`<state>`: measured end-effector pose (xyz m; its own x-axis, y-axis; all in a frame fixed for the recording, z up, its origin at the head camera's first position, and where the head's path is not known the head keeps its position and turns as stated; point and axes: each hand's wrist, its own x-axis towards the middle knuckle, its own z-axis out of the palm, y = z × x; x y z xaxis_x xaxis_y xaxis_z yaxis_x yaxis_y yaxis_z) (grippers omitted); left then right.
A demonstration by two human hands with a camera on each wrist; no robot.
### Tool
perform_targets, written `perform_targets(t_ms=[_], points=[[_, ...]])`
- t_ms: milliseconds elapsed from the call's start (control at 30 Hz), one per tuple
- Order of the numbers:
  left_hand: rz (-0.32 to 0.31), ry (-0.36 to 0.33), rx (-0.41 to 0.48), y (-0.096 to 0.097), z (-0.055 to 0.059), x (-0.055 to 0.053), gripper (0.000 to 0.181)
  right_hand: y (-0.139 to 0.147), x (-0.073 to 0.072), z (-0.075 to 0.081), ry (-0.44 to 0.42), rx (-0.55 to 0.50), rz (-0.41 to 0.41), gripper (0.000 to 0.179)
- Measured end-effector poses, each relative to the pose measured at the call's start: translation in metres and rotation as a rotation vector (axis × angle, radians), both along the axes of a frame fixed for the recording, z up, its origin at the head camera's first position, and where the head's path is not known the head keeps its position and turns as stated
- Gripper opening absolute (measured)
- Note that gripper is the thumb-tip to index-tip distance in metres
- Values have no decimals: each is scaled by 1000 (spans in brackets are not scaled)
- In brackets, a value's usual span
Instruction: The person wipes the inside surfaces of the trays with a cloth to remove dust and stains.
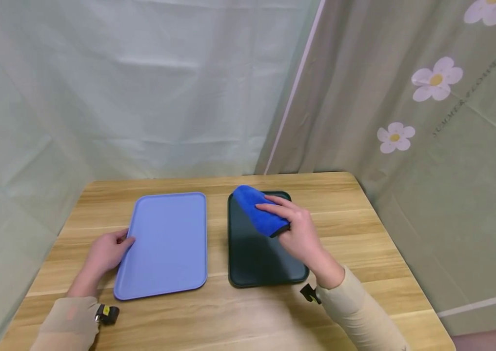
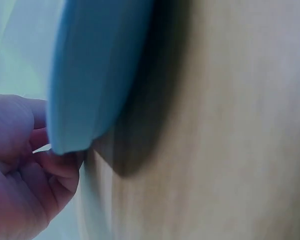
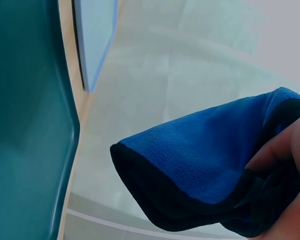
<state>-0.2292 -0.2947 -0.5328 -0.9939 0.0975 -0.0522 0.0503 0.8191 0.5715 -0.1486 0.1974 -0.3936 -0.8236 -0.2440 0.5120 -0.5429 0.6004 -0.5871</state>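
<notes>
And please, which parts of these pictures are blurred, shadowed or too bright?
Left wrist view: tabletop blurred, with a dark shadow beside the blue tray; right wrist view: upper right corner washed pale, blue cloth fairly crisp; head view: mostly clear, soft shadow beside the right sleeve.

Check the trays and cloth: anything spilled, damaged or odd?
Nothing stands out: the blue tray and dark green tray show no spill or damage, and the right hand holds the blue cloth.
</notes>
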Motion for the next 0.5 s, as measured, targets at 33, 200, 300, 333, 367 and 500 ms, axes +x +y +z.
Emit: perform_targets(t_ms=[33, 200, 300, 333, 367, 500], points=[[-2, 0, 0, 0, 0, 0, 55, 1, 0, 0, -4, -3, -3, 70], [-6, -3, -10, 2, 1, 1, 55, 3, 1, 1, -6, -6, -18, 69], [-12, -5, -9, 0, 1, 2, 56, 3, 2, 2, -3, -7, -15, 69], [-17, -4, -6, -1, 0, 3, 56, 3, 1, 1, -1, -7, -14, 70], [-23, -6, -1, -3, 0, 3, 56, 3, 1, 2, -1, -6, -13, 70], [-38, -44, 11, -10, 3, 5, 61, 2, 0, 2, 3, -5, -8, 70]])
